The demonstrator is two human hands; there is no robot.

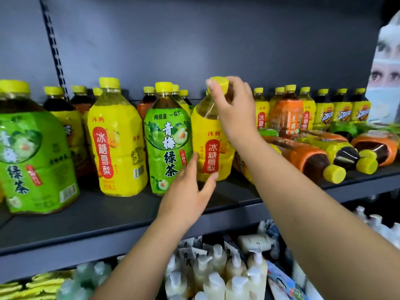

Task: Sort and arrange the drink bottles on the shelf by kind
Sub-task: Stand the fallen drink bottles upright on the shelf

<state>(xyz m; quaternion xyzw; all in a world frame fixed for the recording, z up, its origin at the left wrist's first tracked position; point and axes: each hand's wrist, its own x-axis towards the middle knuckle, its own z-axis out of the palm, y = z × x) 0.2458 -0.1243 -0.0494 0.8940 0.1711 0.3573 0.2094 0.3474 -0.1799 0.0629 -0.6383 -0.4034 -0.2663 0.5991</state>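
Dark grey metal shelf (108, 215) with a grey back panel, packed with big drink bottles, all with yellow caps. Front row from the left: a green tea bottle (32, 159), a pear drink bottle (118, 144) with a yellow label, a second green tea bottle (167, 144) with brownish tea showing at the neck, then a second pear drink bottle (211, 152) with pale liquid up top, standing upright just beside it. To the right, orange-label bottles (307, 156) lie on their sides with dark tea inside, caps toward the front. Smaller bottles (342, 111) stand along the back. The lower shelf holds white pump bottles (216, 273).

Right grip (233, 109) comes in from above and pinches the yellow cap (218, 84) of the second pear drink bottle. Left grip (186, 191) is released, fingers straight and spread, low by the same bottle's base with the thumb tip at its label
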